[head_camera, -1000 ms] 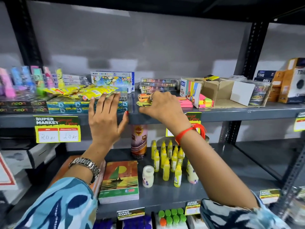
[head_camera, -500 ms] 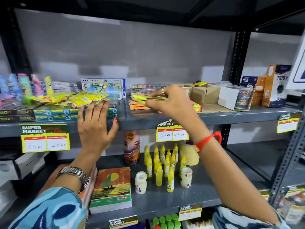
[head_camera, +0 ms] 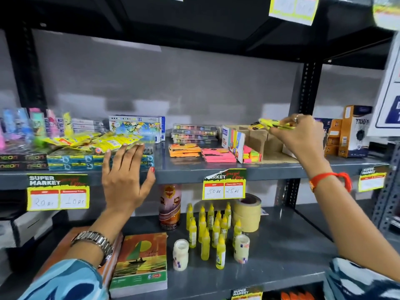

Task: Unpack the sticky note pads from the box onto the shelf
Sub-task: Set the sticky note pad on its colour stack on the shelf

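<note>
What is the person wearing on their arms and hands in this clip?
The left hand shows red nail polish on the thumb, a silver metal link watch at the wrist, and a blue patterned sleeve. The right hand has a ring, a red thread bracelet, and a matching sleeve.

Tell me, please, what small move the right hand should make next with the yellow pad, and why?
Probably carry the yellow pad left and set it on the shelf by the orange pads and pink pads. The right hand holds it above the open box, and the unpacked pads lie just left of that box.
</note>
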